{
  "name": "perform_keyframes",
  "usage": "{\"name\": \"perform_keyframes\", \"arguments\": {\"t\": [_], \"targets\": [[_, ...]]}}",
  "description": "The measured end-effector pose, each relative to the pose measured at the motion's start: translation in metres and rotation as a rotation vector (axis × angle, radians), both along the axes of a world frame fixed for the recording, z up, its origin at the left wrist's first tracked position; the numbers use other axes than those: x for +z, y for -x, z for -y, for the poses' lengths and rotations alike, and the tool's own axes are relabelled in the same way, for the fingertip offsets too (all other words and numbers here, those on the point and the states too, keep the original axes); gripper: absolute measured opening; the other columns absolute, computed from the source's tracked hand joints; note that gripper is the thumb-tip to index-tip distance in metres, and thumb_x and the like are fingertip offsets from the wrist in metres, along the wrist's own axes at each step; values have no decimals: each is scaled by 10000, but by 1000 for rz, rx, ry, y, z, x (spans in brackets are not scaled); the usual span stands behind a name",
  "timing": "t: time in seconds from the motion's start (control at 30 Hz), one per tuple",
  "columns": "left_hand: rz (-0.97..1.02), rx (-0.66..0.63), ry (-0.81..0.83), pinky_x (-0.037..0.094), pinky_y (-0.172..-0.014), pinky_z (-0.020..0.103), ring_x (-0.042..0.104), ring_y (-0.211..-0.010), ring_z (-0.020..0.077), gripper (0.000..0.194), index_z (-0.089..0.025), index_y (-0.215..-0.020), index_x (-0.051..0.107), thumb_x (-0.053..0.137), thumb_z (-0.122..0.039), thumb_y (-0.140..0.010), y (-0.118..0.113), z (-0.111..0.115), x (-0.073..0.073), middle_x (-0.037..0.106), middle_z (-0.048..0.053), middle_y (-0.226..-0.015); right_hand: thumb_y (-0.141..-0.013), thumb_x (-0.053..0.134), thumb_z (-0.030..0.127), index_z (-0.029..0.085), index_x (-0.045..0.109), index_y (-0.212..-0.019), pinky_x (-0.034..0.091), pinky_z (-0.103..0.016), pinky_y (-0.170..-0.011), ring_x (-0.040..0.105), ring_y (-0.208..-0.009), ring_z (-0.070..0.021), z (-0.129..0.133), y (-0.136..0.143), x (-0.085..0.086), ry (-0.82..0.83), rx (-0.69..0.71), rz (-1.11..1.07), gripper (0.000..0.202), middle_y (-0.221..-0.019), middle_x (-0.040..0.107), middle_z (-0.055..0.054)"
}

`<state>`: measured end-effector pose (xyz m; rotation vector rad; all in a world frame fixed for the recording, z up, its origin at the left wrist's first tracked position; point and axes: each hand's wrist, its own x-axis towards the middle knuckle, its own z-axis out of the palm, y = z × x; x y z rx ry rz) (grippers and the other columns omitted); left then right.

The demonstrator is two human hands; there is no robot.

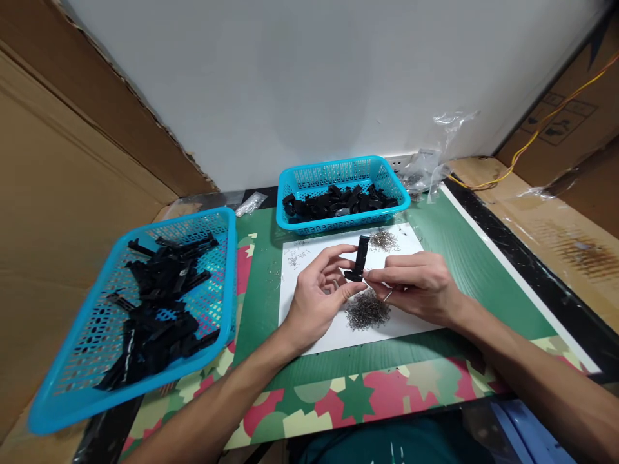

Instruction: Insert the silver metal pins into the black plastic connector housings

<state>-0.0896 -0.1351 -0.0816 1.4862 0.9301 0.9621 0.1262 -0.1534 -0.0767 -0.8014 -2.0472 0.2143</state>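
Upright between my hands is a black plastic part, with a wider foot at its lower end. My left hand grips it, fingers behind and thumb at the foot. My right hand is closed in a pinch at the part's lower right side; a thin metallic piece shows at its fingertips. Below the part, a pile of small metal pieces lies on a white sheet. A smaller metal pile is behind, near the sheet's back edge.
A blue basket with black parts stands at the left. Another blue basket with small black parts is at the back. Clear plastic bags and a yellow cable are at the back right. Cardboard rises at the left.
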Motion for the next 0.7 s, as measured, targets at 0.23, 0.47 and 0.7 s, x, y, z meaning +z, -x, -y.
{"name": "perform_keyframes", "arguments": {"t": [0.23,0.47,0.7], "targets": [[-17,13,-15,560,-731,256,692,-857,157,537,-254,-1306,668,882,-263,-814,0,0,3,714,42,-1046,-955,649,82,162,752,-858,310,-263,-510,417,-521,-93,0,0,-1,-13,-9,28,162,-611,524,42],[30,-3,96,474,-459,178,566,-561,59,561,-258,-1311,650,875,-238,-797,-2,1,5,696,22,-1015,-984,654,135,138,790,-952,310,-259,-489,458,-513,-94,-2,-2,-1,47,43,9,139,-614,552,34],[68,-11,139,471,-427,146,559,-536,46,611,-258,-1324,641,896,-227,-769,-2,2,7,692,6,-974,-969,682,155,147,810,-913,355,-226,-498,511,-513,-84,0,-3,8,154,73,-38,140,-619,625,19]]}}
